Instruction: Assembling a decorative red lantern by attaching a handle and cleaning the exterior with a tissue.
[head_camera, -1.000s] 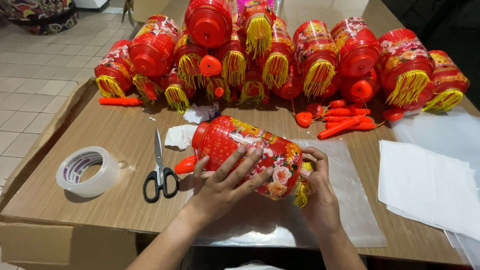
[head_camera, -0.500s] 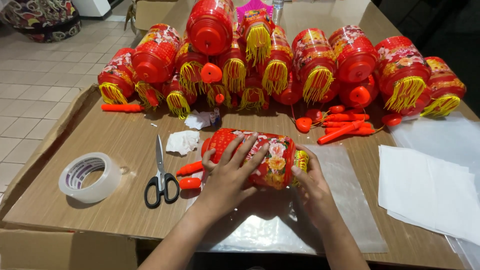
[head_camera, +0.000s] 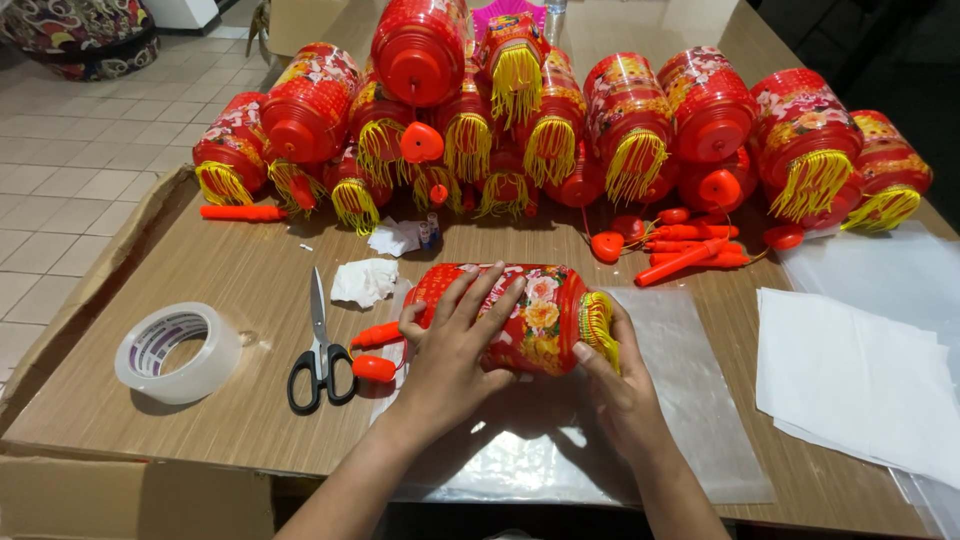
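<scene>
A red cylindrical lantern (head_camera: 530, 315) with flower print and a yellow tassel fringe lies on its side on a clear plastic sheet (head_camera: 690, 400). My left hand (head_camera: 455, 345) rests flat over its left half, fingers spread. My right hand (head_camera: 615, 385) cups its right end by the yellow fringe. An orange handle stick (head_camera: 378, 335) and an orange cap (head_camera: 375, 369) lie just left of the lantern.
Several more red lanterns (head_camera: 560, 110) are piled along the back. Black-handled scissors (head_camera: 318, 350), a roll of clear tape (head_camera: 175, 352) and crumpled tissue (head_camera: 365, 282) lie to the left. Loose orange sticks (head_camera: 690, 250) and stacked white sheets (head_camera: 855, 385) lie to the right.
The lantern has been lowered and rolled from a tilted, lifted pose to lying flat on the plastic sheet. Both hands stayed on it, the left now spread over its top.
</scene>
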